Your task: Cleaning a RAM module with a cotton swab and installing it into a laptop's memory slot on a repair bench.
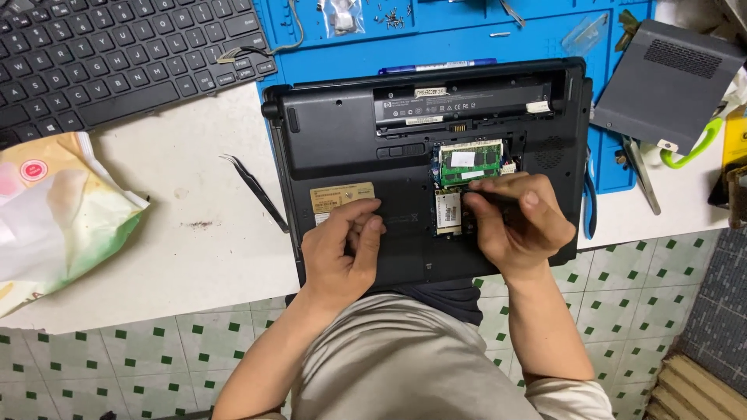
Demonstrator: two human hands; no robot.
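Note:
A black laptop (342, 140) lies upside down at the table's front edge, with one compartment in its base uncovered. A green memory module (469, 161) and a small white card (447, 210) show inside the bay. My right hand (513, 222) is curled over the bay's right side, gripping a thin dark tool whose tip points at the white card. My left hand (342, 249) rests loosely curled on the laptop's base beside a tan sticker (341, 197), holding nothing I can see.
Black tweezers (257, 190) lie left of the laptop on the white table (194, 257). A black keyboard (117, 54) sits far left, a crumpled bag (54, 218) below it. A blue work mat (467, 31) holds screws; a grey cover panel (669, 82) and pliers (590, 206) lie right.

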